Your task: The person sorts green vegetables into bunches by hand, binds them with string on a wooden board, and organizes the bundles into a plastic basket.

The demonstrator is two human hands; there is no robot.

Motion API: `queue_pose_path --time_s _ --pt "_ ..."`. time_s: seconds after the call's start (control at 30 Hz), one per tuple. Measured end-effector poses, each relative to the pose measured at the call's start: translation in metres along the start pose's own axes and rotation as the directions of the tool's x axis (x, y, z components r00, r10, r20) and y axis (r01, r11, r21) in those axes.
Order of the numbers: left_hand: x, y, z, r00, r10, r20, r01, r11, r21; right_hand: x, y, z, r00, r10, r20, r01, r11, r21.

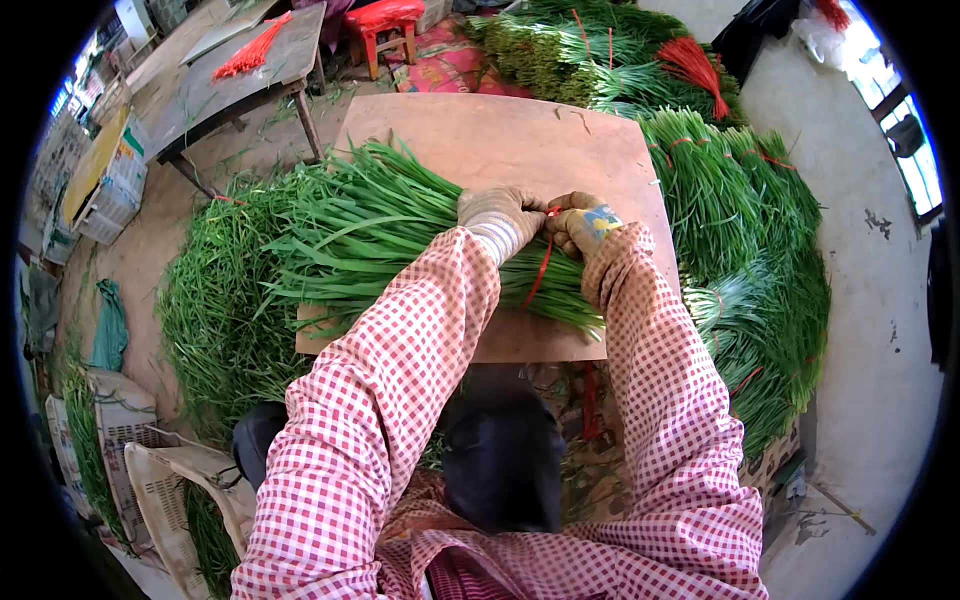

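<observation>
A thick bundle of green garlic chives (375,235) lies across a brown board (500,125), leaf tips to the left and stalk ends to the right. Round its stalks passes a red tie (541,275), one loose end hanging down the near side. My left hand (502,208), in a worn glove, is closed on the tie at the top of the bundle. Close against it, my gloved right hand (580,225) also pinches the tie. The fingertips of both hands nearly meet there, and the knot itself is mostly hidden.
Tied chive bundles (700,200) are stacked along the right, with red ties (693,70) on the far pile. Loose greens (225,300) heap at the left. A low table (240,90) with more red ties (253,48), a red stool (385,25) and a plastic crate (165,490) stand around.
</observation>
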State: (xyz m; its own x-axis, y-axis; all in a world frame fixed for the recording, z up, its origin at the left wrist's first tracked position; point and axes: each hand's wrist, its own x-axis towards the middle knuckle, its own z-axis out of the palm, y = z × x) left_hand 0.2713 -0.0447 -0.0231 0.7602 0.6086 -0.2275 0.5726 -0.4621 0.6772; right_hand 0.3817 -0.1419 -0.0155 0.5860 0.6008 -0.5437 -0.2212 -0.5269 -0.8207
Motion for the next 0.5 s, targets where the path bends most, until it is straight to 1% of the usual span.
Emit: queue_pose_path --time_s 0.03,0.07,0.1,0.13,0.17,0.2,0.23,0.3,0.33,0.37,0.43,0.47,0.5 --pt "0.001 -0.002 0.001 1.0 -0.001 0.0 0.001 1.0 -0.005 -0.002 0.002 0.0 0.999 -0.034 0.009 0.034 0.999 0.016" --pt "0.001 -0.003 0.002 0.999 0.044 -0.003 -0.044 0.998 0.036 -0.002 0.004 0.0 0.999 -0.033 0.009 0.033 0.999 0.013" --pt "0.002 -0.004 0.002 0.996 0.09 -0.004 -0.09 0.993 0.079 -0.003 0.007 0.002 0.996 -0.085 -0.017 0.085 0.996 0.012" --pt "0.003 -0.004 0.001 0.996 0.09 -0.005 -0.09 0.993 0.079 -0.003 0.008 0.004 0.99 -0.137 -0.043 0.138 0.99 0.011" --pt "0.001 0.001 -0.005 0.996 0.077 0.041 -0.081 0.991 0.109 -0.005 0.009 0.005 0.989 -0.14 -0.041 0.14 0.99 0.012" --pt "-0.001 0.004 -0.01 0.994 0.062 0.085 -0.073 0.987 0.14 -0.008 0.009 0.006 0.984 -0.165 -0.064 0.163 0.986 -0.033" --pt "0.003 0.001 -0.011 0.995 0.062 0.08 -0.073 0.987 0.145 -0.01 0.008 0.007 0.977 -0.193 -0.085 0.186 0.979 -0.079" --pt "0.01 -0.004 -0.015 0.974 0.11 0.199 -0.117 0.993 0.025 -0.014 0.008 0.009 0.973 -0.214 -0.086 0.207 0.974 -0.09" --pt "0.015 -0.007 -0.019 0.941 0.17 0.293 -0.184 0.983 0.022 -0.016 0.008 0.009 0.969 -0.23 -0.088 0.221 0.97 -0.104" --pt "0.01 -0.007 -0.024 0.942 0.17 0.29 -0.185 0.982 0.028 -0.016 0.008 0.008 0.968 -0.235 -0.086 0.226 0.969 -0.1" --pt "-0.001 -0.009 -0.031 0.832 0.333 0.444 -0.236 0.936 -0.259 -0.015 0.01 0.007 0.972 -0.228 -0.047 0.225 0.972 -0.074" --pt "-0.006 -0.006 -0.035 0.811 0.395 0.431 -0.352 0.918 -0.18 -0.016 0.011 0.008 0.972 -0.229 -0.046 0.225 0.972 -0.068" --pt "-0.02 0.004 -0.034 0.901 0.25 0.354 -0.334 0.921 0.199 -0.017 0.012 0.009 0.967 -0.248 -0.06 0.243 0.967 -0.075"
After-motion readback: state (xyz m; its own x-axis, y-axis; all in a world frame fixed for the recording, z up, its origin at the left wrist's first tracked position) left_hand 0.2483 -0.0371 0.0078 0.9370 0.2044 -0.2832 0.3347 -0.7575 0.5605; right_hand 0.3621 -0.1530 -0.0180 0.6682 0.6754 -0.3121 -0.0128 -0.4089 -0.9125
